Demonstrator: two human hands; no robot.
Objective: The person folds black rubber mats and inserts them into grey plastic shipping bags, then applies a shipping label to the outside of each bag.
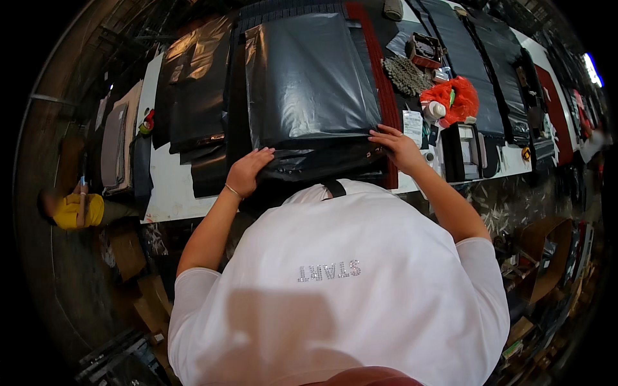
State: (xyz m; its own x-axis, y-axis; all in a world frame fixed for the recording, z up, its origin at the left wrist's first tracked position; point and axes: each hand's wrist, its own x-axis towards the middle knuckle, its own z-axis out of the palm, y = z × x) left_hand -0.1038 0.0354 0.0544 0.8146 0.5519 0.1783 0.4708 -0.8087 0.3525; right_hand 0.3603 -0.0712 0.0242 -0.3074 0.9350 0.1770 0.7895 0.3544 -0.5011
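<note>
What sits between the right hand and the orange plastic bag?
In the head view, a white paper slip lies on the table between the right hand and the orange plastic bag.

Both hands are pressing on the near edge of a grey bag point(309, 80) lying on a white table point(168, 186): left hand point(246, 172) flat on the lower left corner, right hand point(398, 147) fingers spread at the lower right. An orange bag point(454, 98) and black box point(465, 151) are sitting just right of it.
</note>
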